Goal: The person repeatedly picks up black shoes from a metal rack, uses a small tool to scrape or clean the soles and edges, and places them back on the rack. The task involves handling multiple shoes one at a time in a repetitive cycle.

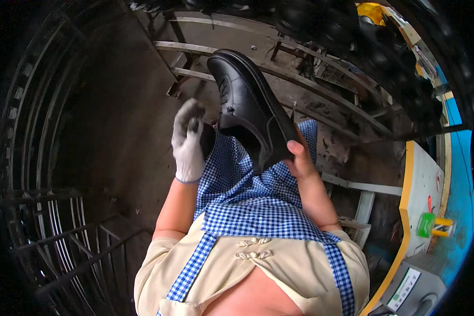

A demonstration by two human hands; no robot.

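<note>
One black shoe (pixel 249 105), upper centre of the head view, is clasped at its heel by the bare right hand (pixel 301 162); the gloved left hand (pixel 188 136) stands apart, its grip unclear. Probably light, stiff-soled, softer above; the heel should offer firmest purchase.

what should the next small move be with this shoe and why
Probably bring the gloved left hand across to steady the black lace-up shoe near its toe: the right hand grips it at the heel and seems its only support, while the left hand is beside the shoe, apparently not touching it.
</note>
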